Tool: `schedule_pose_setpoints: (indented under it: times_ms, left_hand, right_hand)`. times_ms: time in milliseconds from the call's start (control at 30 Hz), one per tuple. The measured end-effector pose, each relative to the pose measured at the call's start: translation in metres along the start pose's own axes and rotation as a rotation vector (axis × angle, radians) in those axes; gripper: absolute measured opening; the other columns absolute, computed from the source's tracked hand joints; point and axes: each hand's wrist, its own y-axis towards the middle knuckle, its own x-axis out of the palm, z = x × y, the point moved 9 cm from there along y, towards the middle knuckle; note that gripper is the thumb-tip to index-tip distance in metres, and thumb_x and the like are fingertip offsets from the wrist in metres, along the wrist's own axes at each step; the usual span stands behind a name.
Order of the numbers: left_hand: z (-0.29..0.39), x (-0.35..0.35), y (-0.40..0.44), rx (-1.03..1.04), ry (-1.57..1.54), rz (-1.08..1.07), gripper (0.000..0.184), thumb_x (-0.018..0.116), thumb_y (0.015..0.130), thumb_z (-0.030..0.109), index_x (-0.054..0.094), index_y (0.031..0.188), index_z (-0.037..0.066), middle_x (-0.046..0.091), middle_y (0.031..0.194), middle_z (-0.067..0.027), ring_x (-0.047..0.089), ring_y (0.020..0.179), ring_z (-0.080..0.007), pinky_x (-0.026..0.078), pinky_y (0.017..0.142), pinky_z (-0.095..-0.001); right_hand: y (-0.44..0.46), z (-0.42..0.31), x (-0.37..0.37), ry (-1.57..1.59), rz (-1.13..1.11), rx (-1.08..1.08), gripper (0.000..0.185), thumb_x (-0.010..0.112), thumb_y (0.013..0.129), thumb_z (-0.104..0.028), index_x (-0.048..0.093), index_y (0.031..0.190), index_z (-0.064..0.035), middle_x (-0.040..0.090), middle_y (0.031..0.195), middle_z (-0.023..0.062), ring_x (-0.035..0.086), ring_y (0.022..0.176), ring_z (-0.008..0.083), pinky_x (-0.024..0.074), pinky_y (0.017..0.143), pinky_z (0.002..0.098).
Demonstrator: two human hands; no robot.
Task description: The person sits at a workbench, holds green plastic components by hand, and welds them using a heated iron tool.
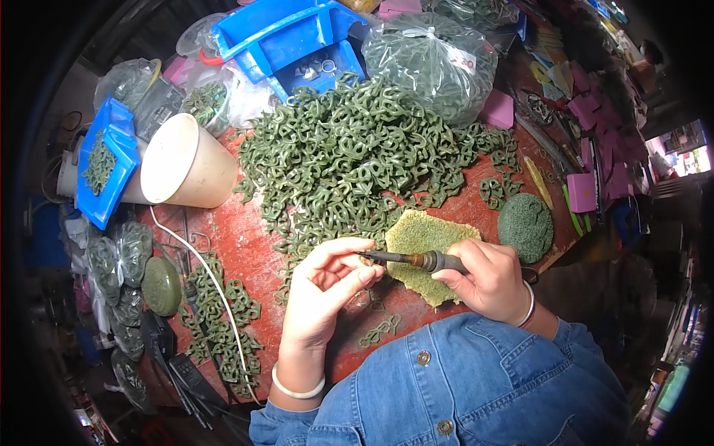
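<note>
While the right hand point(487, 279) pinches a dark pen-like tool point(420, 259) between thumb and bent fingers, the left hand point(320, 290) curls up to meet its tip, thumb and forefinger near each other; from where I stand, I can't tell whether they grip anything. The tool's shaft crosses above a rough yellowish-green sheet point(428, 229) lying between the two hands' fingers. Beyond them, a big heap of looped green pieces point(342, 152) spreads over the red tabletop point(242, 249). A round green pad point(526, 227) sits just past the right knuckles; a white bucket point(190, 167) stands well apart from the left fingers.
</note>
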Motion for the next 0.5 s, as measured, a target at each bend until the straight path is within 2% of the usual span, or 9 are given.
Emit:
schedule_pose_setpoints:
  times_ms: [500]
  left_hand:
    - [0.0003,0.0003,-0.0001,-0.003,0.005,0.001,0.038,0.074,0.09,-0.005,0.064,0.126,-0.003,0.073,0.101,-0.0093,0.072,0.098,-0.0172,0.056,0.093,-0.0307]
  right_hand:
    - [-0.0003,-0.0006,0.0,-0.012,-0.001,-0.007,0.032,0.078,0.089,-0.033,0.063,0.092,-0.0049,0.062,0.073,0.0092,0.065,0.06,0.0291,0.051,0.053,0.0384]
